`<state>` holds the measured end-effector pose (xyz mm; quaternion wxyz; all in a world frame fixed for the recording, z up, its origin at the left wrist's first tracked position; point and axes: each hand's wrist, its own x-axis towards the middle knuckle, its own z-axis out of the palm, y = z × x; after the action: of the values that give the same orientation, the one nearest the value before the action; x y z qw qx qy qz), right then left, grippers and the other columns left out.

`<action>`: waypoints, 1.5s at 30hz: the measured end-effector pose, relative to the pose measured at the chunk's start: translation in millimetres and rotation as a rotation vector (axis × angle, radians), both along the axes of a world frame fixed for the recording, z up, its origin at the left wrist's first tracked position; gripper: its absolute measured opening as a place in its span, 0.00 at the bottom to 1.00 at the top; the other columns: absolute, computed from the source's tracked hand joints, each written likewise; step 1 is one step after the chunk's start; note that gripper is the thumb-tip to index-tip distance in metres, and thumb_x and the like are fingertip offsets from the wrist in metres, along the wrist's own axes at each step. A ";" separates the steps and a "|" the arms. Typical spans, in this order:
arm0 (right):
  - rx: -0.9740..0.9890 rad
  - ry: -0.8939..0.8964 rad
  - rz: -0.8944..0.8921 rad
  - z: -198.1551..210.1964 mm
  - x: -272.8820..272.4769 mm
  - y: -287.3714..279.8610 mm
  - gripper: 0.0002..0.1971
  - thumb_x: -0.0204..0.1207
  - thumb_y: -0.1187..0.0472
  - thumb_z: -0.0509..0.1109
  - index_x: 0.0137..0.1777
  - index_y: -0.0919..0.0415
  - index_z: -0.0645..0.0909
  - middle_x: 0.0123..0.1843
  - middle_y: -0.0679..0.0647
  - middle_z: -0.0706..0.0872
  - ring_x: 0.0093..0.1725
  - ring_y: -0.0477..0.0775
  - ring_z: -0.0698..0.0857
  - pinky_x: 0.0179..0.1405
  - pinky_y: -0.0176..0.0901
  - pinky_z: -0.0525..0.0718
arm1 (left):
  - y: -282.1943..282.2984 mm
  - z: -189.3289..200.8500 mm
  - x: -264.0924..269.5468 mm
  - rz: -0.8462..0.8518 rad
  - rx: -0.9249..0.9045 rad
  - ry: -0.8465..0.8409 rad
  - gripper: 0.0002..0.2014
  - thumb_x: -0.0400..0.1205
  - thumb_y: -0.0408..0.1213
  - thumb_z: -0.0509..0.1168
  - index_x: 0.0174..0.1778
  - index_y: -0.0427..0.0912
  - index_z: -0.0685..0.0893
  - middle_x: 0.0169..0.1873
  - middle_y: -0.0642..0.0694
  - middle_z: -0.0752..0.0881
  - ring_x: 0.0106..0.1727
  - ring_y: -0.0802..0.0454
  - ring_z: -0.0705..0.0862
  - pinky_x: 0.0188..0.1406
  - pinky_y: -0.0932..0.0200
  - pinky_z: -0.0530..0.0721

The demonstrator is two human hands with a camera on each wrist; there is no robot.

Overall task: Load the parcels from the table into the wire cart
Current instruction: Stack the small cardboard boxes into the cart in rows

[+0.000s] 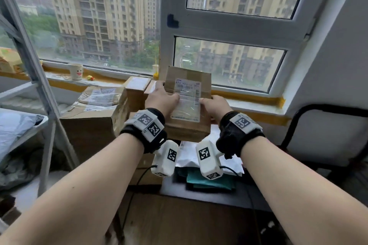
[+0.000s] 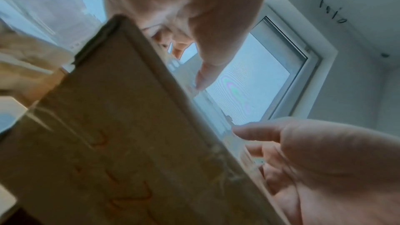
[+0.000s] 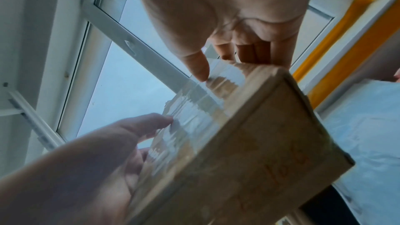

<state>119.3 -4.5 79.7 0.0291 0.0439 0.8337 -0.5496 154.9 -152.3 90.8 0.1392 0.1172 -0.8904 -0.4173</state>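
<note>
Held up in front of the window point(image 1: 235, 26), the cardboard parcel point(image 1: 188, 103) sits between both hands, its top face tilted toward the person and carrying a white shipping label point(image 1: 187, 101) under clear tape. The left hand point(image 1: 162, 99) grips the parcel's left side, thumb laid on the label and fingers wrapped over the far left edge; the right hand point(image 1: 216, 106) grips the right side, thumb on the label's right edge (its other fingers go round the far side, as the right wrist view shows). In the left wrist view the parcel point(image 2: 121, 139) fills the lower left, with the left thumb pressed on its taped face. In the right wrist view the parcel point(image 3: 238, 151) shows red handwriting on one side. To the left of the held parcel, more cardboard boxes point(image 1: 99, 109) are stacked by the sill, one with a taped label. A white cup point(image 1: 75, 71) stands on the windowsill. A metal shelf frame point(image 1: 39, 85) rises at the far left, with a grey poly mailer point(image 1: 16, 125) on it. A black chair point(image 1: 328, 135) is at the right.
</note>
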 end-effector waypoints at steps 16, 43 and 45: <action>-0.054 0.101 -0.292 -3.2 76.3 175.2 0.10 0.73 0.61 0.69 0.54 0.55 0.82 0.54 0.54 0.88 0.57 0.59 0.87 0.63 0.56 0.83 | 177.7 -15.7 15.9 -0.286 0.098 0.062 0.19 0.81 0.45 0.64 0.66 0.42 0.76 0.62 0.45 0.84 0.62 0.44 0.82 0.64 0.52 0.80; -0.088 -0.060 -0.433 -103.1 134.7 569.0 0.19 0.75 0.62 0.65 0.67 0.54 0.77 0.59 0.53 0.87 0.58 0.57 0.85 0.63 0.58 0.83 | 566.6 -112.3 31.6 -0.447 0.133 -0.172 0.14 0.83 0.41 0.59 0.63 0.43 0.79 0.57 0.46 0.85 0.58 0.44 0.84 0.63 0.48 0.81; -0.082 -0.077 -0.431 -115.1 118.0 584.8 0.20 0.76 0.63 0.65 0.68 0.56 0.76 0.61 0.53 0.86 0.59 0.57 0.85 0.64 0.58 0.82 | 581.9 -123.9 12.3 -0.449 0.109 -0.199 0.13 0.84 0.42 0.58 0.62 0.43 0.80 0.58 0.44 0.85 0.59 0.43 0.83 0.64 0.48 0.80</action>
<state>237.2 580.3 -35.4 -0.0556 0.2409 0.7803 -0.5745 167.2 429.7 -33.1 -0.0518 -0.0358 -0.8796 -0.4714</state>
